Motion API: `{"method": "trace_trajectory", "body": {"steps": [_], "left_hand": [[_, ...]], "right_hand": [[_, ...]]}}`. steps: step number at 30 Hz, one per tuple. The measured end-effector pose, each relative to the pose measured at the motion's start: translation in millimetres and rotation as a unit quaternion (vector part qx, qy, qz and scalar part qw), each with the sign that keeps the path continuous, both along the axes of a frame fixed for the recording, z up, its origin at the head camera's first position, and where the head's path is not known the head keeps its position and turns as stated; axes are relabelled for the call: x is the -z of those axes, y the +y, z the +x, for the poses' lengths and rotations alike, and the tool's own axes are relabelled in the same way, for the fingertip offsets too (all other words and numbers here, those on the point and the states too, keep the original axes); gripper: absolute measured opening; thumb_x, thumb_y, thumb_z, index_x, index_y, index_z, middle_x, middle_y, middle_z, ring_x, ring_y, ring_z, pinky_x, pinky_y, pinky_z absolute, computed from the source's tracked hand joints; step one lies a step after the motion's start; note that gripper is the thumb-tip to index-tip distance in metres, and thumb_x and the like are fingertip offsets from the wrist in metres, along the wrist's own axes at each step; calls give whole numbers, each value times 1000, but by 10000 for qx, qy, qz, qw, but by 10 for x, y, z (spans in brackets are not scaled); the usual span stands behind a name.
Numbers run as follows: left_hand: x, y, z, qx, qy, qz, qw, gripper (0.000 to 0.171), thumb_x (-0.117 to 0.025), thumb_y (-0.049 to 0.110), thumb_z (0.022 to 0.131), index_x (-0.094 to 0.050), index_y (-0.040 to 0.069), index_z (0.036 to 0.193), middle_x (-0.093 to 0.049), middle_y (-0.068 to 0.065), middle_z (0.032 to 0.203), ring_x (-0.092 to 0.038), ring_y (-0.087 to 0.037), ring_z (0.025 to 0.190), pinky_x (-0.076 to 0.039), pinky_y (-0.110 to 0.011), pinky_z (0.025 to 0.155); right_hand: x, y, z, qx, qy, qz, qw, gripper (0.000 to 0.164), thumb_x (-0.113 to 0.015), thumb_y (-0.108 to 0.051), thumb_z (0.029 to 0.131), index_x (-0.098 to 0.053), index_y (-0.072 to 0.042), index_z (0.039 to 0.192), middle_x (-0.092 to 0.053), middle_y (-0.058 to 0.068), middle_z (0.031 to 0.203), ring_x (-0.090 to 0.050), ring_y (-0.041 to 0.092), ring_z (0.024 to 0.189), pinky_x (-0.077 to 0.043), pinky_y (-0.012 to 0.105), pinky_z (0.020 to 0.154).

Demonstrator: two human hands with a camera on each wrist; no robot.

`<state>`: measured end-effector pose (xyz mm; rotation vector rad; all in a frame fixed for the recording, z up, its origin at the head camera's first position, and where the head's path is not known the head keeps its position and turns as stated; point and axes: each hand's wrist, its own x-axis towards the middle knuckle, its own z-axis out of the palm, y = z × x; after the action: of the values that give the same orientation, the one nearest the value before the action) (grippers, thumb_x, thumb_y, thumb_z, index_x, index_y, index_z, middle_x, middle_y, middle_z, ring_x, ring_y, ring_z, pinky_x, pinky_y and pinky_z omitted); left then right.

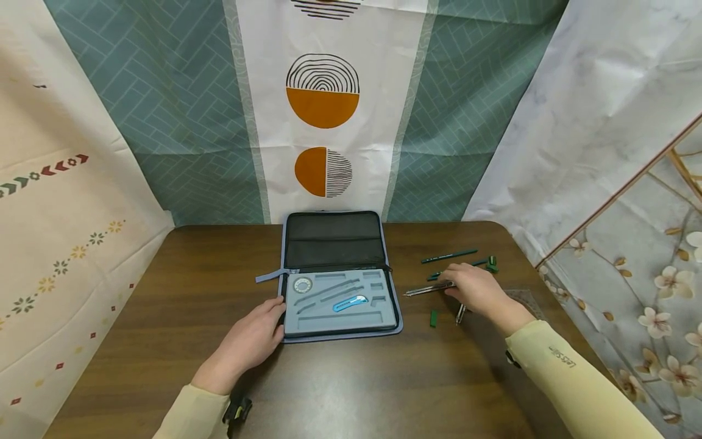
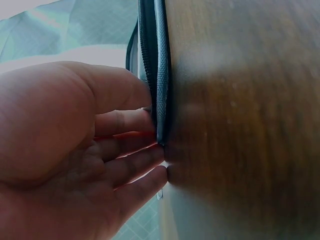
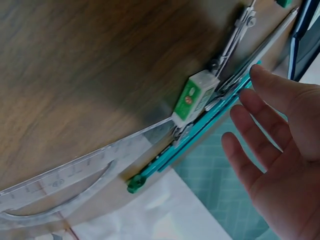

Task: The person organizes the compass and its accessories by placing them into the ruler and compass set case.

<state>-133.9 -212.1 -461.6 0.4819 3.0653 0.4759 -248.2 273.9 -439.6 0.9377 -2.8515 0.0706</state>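
Note:
An unzipped case (image 1: 398,326) lies open, its grey foam tray (image 1: 340,324) facing up. In the tray sit a light-blue utility knife (image 1: 350,303) and a round dial-like disc (image 1: 302,285). My left hand (image 1: 255,332) touches the case's left edge with its fingertips, fingers fairly straight. My right hand (image 1: 476,289) is over the tools on the right, fingers extended and slightly spread. Its thumb and fingertips are close to a silver compass (image 1: 425,290); the right wrist view shows no grip on it. A white and green eraser (image 3: 192,100) lies beside a second compass (image 3: 232,42).
Green pencils (image 1: 448,256) lie behind the right hand, near a green sharpener (image 1: 492,264). A small green piece (image 1: 433,318) is between the case and that hand. A clear ruler-like plate (image 1: 525,299) lies farther right. Patterned cloths (image 1: 186,122) hang around the wooden table (image 1: 219,262).

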Motion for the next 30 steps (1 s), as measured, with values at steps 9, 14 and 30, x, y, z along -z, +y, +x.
{"method": "trace_trajectory", "body": {"steps": [9, 14, 30], "left_hand": [[-3, -6, 12, 23, 39, 52, 10000, 44, -73, 9, 104, -66, -11, 142, -57, -27, 157, -58, -43, 143, -51, -58, 115], [-6, -5, 10, 45, 29, 61, 10000, 44, -73, 9, 104, -66, -11, 143, -57, -27, 157, -58, -43, 144, -51, -58, 115], [-10, -18, 13, 74, 42, 59, 9999, 44, -72, 9, 105, -65, -12, 143, -57, -27, 157, -57, -44, 145, -50, -58, 116]], "right_hand": [[60, 79, -31, 56, -34, 9, 10000, 31, -93, -8, 89, -81, -11, 116, -75, 6, 112, -73, 31, 101, -64, 49, 80], [69, 95, -48, 110, -51, 58, 9999, 29, -92, -9, 89, -80, -11, 116, -75, 6, 113, -73, 32, 103, -64, 51, 81], [121, 115, -84, 134, -188, -69, 9997, 25, -90, -6, 91, -81, -11, 114, -74, 5, 109, -74, 28, 95, -64, 46, 78]]}}
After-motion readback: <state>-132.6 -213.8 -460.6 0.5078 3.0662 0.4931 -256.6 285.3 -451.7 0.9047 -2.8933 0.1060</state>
